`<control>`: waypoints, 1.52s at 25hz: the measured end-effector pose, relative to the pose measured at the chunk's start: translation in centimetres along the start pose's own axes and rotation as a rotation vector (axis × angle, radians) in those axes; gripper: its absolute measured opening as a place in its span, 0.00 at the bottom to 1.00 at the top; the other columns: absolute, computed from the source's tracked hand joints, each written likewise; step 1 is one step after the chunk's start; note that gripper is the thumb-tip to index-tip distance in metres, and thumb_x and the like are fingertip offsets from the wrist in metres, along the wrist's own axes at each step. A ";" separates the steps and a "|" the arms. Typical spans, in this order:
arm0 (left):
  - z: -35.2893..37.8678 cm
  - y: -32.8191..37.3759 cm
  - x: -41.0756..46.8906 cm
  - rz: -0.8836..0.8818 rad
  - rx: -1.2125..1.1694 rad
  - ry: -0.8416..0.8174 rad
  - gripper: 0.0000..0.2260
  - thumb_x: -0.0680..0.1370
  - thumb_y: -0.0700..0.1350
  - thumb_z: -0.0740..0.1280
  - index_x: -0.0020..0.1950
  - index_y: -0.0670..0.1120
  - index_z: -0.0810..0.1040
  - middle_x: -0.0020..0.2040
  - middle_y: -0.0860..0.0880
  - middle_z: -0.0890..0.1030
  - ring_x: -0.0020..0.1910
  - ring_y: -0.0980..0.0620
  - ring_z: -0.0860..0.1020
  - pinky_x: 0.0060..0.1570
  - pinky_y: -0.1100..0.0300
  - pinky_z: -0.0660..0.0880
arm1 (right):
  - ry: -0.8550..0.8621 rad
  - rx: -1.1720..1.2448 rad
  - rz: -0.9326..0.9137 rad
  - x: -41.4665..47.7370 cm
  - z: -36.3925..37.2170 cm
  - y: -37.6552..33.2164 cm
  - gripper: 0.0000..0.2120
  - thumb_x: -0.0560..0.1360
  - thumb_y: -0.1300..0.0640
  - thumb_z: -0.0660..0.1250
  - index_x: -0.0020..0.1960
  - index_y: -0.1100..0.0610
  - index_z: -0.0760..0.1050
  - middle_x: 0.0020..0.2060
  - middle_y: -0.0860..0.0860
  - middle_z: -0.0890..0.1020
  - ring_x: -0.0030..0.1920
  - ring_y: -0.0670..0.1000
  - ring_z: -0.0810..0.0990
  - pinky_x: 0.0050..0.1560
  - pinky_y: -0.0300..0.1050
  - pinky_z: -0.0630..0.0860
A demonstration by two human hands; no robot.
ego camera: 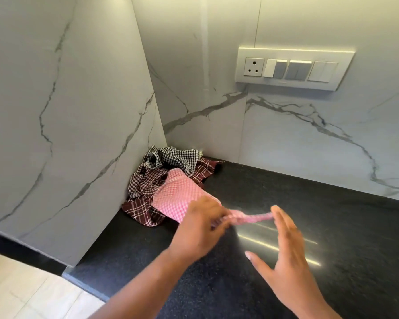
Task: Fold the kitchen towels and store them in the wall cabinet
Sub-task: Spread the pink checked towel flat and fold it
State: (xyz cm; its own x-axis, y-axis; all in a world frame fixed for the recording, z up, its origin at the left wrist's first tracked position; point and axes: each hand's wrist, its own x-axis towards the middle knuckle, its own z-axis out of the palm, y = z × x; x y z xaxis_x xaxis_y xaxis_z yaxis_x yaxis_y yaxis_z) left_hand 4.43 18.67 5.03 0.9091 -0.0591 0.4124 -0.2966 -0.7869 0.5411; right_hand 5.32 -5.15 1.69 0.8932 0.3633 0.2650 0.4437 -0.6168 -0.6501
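Bright, even light; glare streaks the countertop [286, 245]; hands motion-blurred.

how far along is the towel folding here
Nothing looks done: no folded towel shows on the counter. In hand: the left hand grips the pink towel by its edge, the right hand open beside it. Left: the black-and-white towel, maroon plaid towel and brown checked towel lie crumpled in the corner; all need folding and storing.

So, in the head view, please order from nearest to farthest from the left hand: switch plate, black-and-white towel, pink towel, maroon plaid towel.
1. pink towel, gripped by the left hand.
2. maroon plaid towel, just left of it.
3. black-and-white towel, back in the corner.
4. switch plate, up on the wall.
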 end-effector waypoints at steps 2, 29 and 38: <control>1.4 2.7 -1.3 0.100 0.034 -0.081 0.11 0.80 0.58 0.69 0.47 0.52 0.83 0.44 0.57 0.82 0.46 0.56 0.74 0.48 0.56 0.69 | 0.021 -0.033 -0.093 1.1 -1.1 -0.4 0.42 0.68 0.49 0.81 0.77 0.45 0.66 0.78 0.48 0.65 0.76 0.51 0.65 0.71 0.56 0.67; 4.5 -1.1 7.9 -0.293 0.299 -0.570 0.16 0.83 0.41 0.62 0.65 0.56 0.81 0.60 0.54 0.85 0.54 0.54 0.82 0.59 0.53 0.80 | 0.146 0.445 0.575 -3.6 -22.3 5.7 0.20 0.62 0.35 0.74 0.51 0.42 0.84 0.48 0.44 0.88 0.50 0.51 0.87 0.51 0.59 0.84; -4.0 -1.2 16.5 -0.375 0.212 -0.953 0.06 0.80 0.55 0.69 0.51 0.56 0.84 0.47 0.55 0.86 0.50 0.54 0.83 0.53 0.57 0.76 | -0.165 0.645 0.921 -7.6 -17.1 10.3 0.10 0.78 0.55 0.72 0.58 0.55 0.83 0.50 0.54 0.89 0.51 0.54 0.89 0.59 0.61 0.81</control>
State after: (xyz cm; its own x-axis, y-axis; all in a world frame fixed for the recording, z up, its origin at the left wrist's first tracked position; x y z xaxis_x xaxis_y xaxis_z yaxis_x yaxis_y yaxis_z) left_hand 18.59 21.12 14.09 0.8136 -0.1759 -0.5542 0.0259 -0.9412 0.3368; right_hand 4.30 -26.20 5.14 0.8185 0.0746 -0.5697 -0.5399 -0.2394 -0.8070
